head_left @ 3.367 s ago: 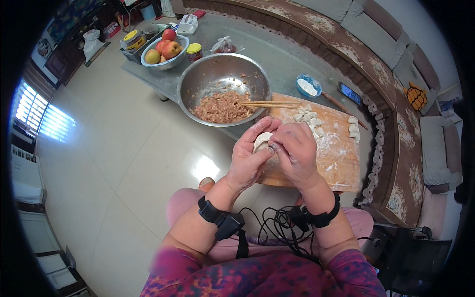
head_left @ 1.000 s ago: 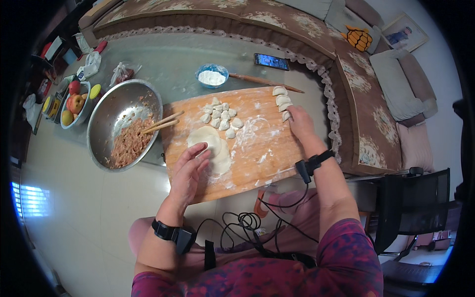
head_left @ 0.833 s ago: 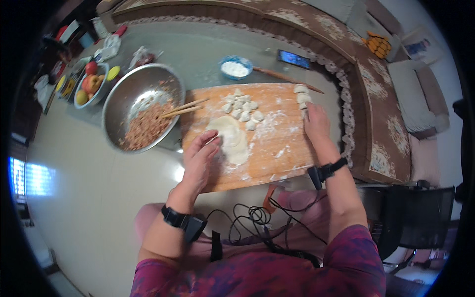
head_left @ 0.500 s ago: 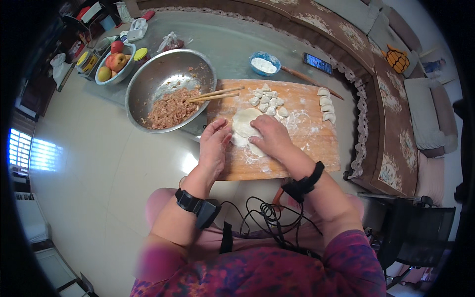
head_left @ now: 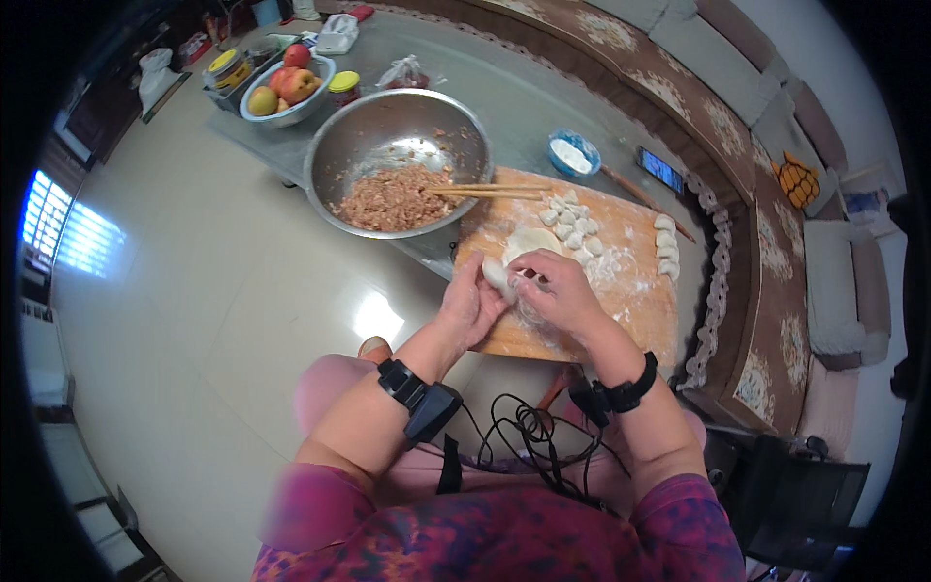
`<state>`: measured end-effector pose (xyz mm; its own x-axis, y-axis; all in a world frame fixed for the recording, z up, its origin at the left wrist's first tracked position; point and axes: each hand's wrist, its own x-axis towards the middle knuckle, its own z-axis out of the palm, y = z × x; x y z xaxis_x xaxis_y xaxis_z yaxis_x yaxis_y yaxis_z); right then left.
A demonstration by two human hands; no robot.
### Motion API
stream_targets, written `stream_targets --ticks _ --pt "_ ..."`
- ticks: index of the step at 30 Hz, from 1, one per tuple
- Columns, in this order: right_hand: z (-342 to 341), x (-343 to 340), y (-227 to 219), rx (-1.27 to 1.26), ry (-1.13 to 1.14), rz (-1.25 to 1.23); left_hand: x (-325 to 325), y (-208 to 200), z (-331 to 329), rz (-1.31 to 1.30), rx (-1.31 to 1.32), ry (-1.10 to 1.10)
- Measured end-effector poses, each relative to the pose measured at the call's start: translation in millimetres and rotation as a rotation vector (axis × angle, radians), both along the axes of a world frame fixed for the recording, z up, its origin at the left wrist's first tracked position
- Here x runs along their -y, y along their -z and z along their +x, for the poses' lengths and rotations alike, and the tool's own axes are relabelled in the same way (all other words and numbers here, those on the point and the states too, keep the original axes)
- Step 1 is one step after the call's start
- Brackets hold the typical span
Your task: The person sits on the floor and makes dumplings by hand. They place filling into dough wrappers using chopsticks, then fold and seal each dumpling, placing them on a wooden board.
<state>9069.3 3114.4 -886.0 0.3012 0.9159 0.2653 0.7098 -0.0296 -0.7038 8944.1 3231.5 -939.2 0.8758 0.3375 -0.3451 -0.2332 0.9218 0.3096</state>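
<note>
Near the front of the floured wooden board [head_left: 621, 335], my left hand [head_left: 472, 303] holds up a thin round dough wrapper [head_left: 496, 275] in its fingers. My right hand [head_left: 561, 293] meets it from the right, thumb and fingers pinching the wrapper's other side. Another flat wrapper [head_left: 529, 242] lies on the board just beyond my hands. Behind it sits a cluster of small dough pieces [head_left: 572, 221]. At the board's right edge stands a row of folded dumplings [head_left: 666, 244].
A big steel bowl [head_left: 325, 160] of minced meat filling [head_left: 398, 197] overhangs the board's left corner, chopsticks [head_left: 490, 191] across its rim. Behind the board are a blue flour bowl [head_left: 574, 153], a rolling pin [head_left: 645, 201] and a phone [head_left: 661, 170]. A fruit bowl [head_left: 288, 116] stands far left.
A wrapper has come up off the board into my hands. Both hands have drawn together and nearer to me. The whole view has shifted, moving the scene rightward.
</note>
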Motion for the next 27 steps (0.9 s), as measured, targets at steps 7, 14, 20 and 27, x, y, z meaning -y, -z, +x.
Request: stream_targets --ticks 7,14,20,27 --pt "1.9 -74.2 -19.4 -0.667 0.323 -0.132 -24.9 -29.8 -43.6 -0.059 0.110 0.013" --pt "-36.3 -159.8 -9.1 -0.360 0.363 0.154 -101.7 -61.3 -113.2 0.092 0.421 -0.267" --pt "-84.7 -190.4 -52.5 -0.054 0.284 0.046 -140.4 -64.7 -170.9 0.047 0.216 -0.537" --pt "-82.7 -195.2 -70.6 0.084 0.357 0.045 -166.3 -49.1 -208.7 0.199 0.070 -0.699"
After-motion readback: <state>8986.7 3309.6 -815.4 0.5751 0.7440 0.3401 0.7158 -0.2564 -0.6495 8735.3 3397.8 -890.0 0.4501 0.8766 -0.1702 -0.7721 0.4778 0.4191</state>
